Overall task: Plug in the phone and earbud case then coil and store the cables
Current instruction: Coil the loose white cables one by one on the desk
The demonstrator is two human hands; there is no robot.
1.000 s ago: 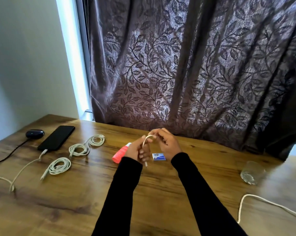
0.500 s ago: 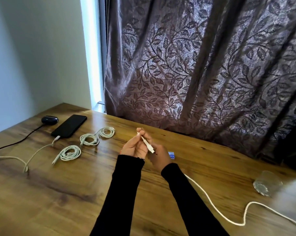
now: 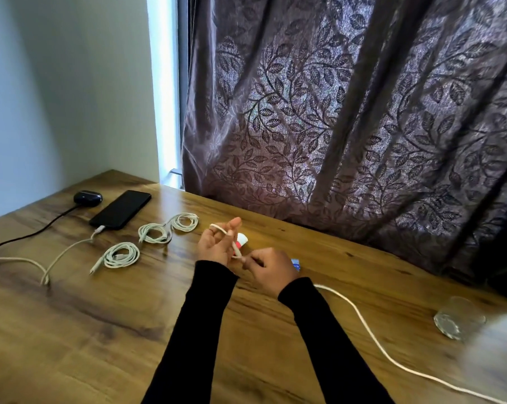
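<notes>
A black phone (image 3: 120,209) lies at the table's far left with a white cable (image 3: 68,249) plugged into its near end. Beside it sits a dark earbud case (image 3: 87,197) with a black cable (image 3: 28,236) running left. Three white coiled cables (image 3: 121,256) (image 3: 154,233) (image 3: 184,221) lie near the phone. My left hand (image 3: 216,245) holds the end of a long white cable (image 3: 371,333) looped over its fingers. My right hand (image 3: 271,268) pinches the same cable just below; the rest trails off to the right across the table.
A red and white marker (image 3: 241,239) and a small blue packet (image 3: 296,263) lie behind my hands. A clear glass (image 3: 459,317) stands at the right. A patterned curtain (image 3: 348,112) hangs along the wooden table's (image 3: 100,330) far edge.
The view has turned left and down. My left hand has opened out with the cable's end wrapped over its fingers, and my right hand has dropped lower along the cable.
</notes>
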